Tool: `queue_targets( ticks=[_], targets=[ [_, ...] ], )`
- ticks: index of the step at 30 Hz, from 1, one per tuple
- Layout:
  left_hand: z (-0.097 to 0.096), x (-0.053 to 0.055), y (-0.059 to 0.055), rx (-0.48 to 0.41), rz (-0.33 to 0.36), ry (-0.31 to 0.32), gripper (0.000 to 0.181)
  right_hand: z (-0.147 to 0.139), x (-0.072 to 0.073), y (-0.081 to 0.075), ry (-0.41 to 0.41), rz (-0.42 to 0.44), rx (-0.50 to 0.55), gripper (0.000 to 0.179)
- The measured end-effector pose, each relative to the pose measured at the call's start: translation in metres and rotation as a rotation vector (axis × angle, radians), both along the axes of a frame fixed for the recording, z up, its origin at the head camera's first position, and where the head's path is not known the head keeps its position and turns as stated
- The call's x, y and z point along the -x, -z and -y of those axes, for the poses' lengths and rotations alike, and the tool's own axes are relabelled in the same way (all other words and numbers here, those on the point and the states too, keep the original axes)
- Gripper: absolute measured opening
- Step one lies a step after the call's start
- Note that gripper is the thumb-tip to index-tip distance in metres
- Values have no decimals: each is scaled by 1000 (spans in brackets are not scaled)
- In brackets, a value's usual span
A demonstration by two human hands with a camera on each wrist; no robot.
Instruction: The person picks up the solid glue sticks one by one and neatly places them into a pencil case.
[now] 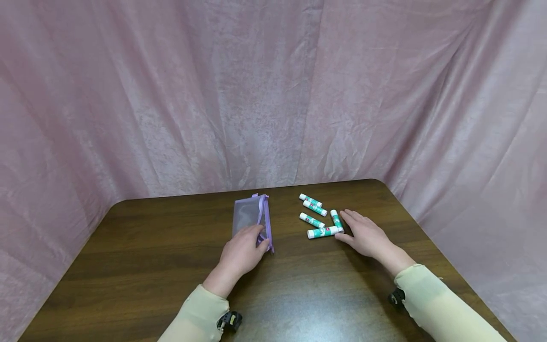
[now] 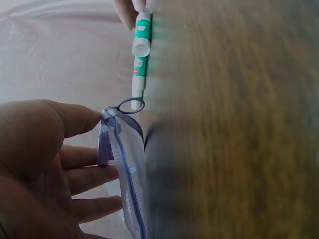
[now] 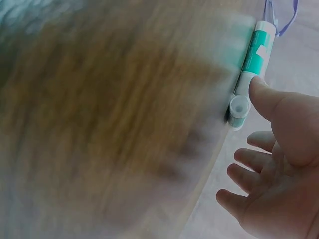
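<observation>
A mesh pouch [image 1: 247,212] with a purple zip edge lies flat on the table. My left hand [image 1: 242,251] rests over its near right corner; in the left wrist view the thumb tip meets the pouch [image 2: 130,174] corner and the other fingers lie against its upper side. Several green-and-white glue sticks [image 1: 322,232] lie to the right of the pouch. Beside the nearest ones is my right hand [image 1: 363,235], fingers spread and relaxed. Its thumb is at the end of a glue stick [image 3: 256,52] in the right wrist view, and I cannot tell whether they touch.
The brown wooden table [image 1: 162,256] has rounded far corners. A pink curtain [image 1: 273,95] hangs behind it and along the sides. Two glue sticks [image 1: 315,208] lie close together towards the far edge. A purple loop [image 2: 131,105] sticks out from the pouch corner.
</observation>
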State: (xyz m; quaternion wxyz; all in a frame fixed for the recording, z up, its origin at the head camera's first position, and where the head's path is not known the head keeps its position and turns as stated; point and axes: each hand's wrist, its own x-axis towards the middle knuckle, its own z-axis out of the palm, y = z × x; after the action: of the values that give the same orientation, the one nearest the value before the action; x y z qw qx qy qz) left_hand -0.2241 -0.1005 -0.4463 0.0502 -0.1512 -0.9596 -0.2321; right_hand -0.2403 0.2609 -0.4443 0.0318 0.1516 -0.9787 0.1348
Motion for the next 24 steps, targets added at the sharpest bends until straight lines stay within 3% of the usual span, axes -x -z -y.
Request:
queue_targets(
  ticks=[24],
  targets=[
    [-2,1,-1,-8,12,8,42,4,10,2,-125,-66,5,43]
  ],
)
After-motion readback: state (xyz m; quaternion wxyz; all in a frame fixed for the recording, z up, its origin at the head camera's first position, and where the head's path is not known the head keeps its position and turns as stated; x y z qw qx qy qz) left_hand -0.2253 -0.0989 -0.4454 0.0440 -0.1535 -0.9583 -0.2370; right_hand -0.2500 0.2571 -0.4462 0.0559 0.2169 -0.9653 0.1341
